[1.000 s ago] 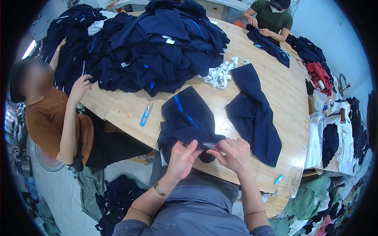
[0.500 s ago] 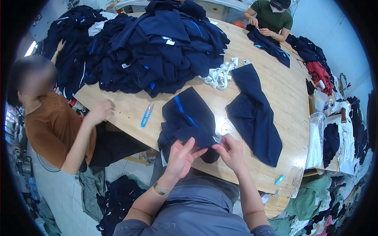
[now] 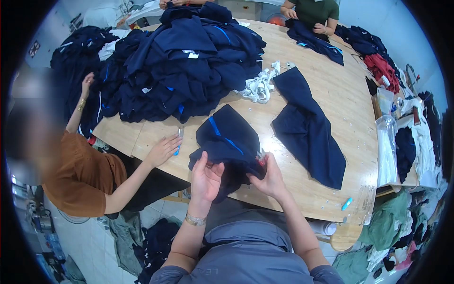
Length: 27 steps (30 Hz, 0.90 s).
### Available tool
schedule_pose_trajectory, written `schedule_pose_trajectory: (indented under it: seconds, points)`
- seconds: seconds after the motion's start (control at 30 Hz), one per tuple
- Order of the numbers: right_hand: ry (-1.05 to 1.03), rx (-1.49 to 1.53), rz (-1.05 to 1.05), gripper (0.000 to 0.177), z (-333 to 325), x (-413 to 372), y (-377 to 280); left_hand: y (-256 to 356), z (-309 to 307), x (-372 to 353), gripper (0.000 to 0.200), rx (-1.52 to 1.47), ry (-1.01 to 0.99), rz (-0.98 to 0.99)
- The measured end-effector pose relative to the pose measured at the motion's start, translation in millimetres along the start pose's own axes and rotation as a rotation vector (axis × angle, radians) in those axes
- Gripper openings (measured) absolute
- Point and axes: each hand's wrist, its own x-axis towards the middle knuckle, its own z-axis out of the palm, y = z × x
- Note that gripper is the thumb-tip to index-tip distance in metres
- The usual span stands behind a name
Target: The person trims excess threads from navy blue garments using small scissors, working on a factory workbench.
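A navy garment piece (image 3: 227,125) with a bright blue stripe lies bunched at the table edge in front of me. My left hand (image 3: 207,182) is at its near left side, palm turned up and fingers apart, with no object in it. At the garment's right side, my right hand (image 3: 268,177) is closed around small thread snips (image 3: 261,157) with metal tips and a reddish handle. The snips' tips point away from me, beside the cloth. To the right lies another long navy piece (image 3: 309,130), folded over itself.
A large heap of navy garments (image 3: 165,71) covers the table's far left. White strips (image 3: 260,87) lie beside it. A co-worker's hand (image 3: 165,149) rests by blue-handled snips (image 3: 178,147) at left. A blue tool (image 3: 346,204) is near the right edge. Another person (image 3: 314,19) handles navy cloth.
My left hand has drawn back from the garment's edge, and my right hand has turned its snips upward. The co-worker at left has reached onto the blue-handled snips. The view has shifted slightly.
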Motion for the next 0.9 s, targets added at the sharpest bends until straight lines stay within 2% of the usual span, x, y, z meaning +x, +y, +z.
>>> schedule_pose_trajectory:
  seconds: [0.13, 0.23, 0.27, 0.37, 0.4, 0.47, 0.5, 0.57, 0.67, 0.73, 0.83, 0.9]
  points:
    - [0.092, 0.220, -0.108, 0.061, -2.8, 6.3, 16.1, 4.5, -10.4, 9.4, 0.018, -0.102, 0.071, -0.014]
    - [0.050, 0.219, -0.027, 0.055, 0.5, 9.2, 29.8, 8.4, -18.4, 13.2, 0.020, -0.162, 0.038, 0.038]
    - [0.052, 0.177, -0.066, 0.047, 3.0, 7.7, 31.1, 8.4, -18.1, 14.6, 0.022, -0.157, 0.079, 0.064]
    - [0.001, 0.367, 0.118, 0.044, 7.9, 7.2, 30.3, 3.7, -11.5, 11.4, 0.030, -0.137, 0.144, 0.064]
    - [0.023, 0.474, 0.112, 0.043, 10.3, 7.1, 30.2, 0.2, -11.0, 9.3, 0.037, -0.093, 0.147, 0.050]
    - [0.067, 0.688, 0.104, 0.042, 15.8, 5.8, 30.3, -7.1, -11.7, 6.7, 0.036, 0.103, 0.209, -0.013]
    - [0.081, 0.529, 0.016, 0.043, 14.5, 5.3, 25.5, -11.9, -11.1, 6.7, 0.035, 0.198, 0.240, -0.046]
    - [0.113, 0.204, -0.153, 0.044, 7.1, 2.3, 13.1, -23.1, -19.9, 9.9, 0.028, 0.379, 0.205, 0.044]
    - [0.042, -0.047, -0.204, 0.046, 4.8, -2.0, 8.6, -26.6, -35.6, 11.3, 0.019, 0.770, 0.133, 0.195]
    - [-0.038, -0.133, -0.208, 0.046, 8.2, -1.0, 15.8, -22.7, -23.5, 3.8, 0.010, 1.082, 0.121, 0.326]
    - [-0.005, -0.173, -0.216, 0.043, 13.3, -1.0, 18.7, -4.6, 3.0, 4.2, 0.016, 1.895, -0.301, 0.934]
    - [0.046, -0.186, -0.211, 0.039, 14.1, -1.0, 18.3, -0.7, 3.7, 11.7, 0.024, 2.104, -0.402, 0.846]
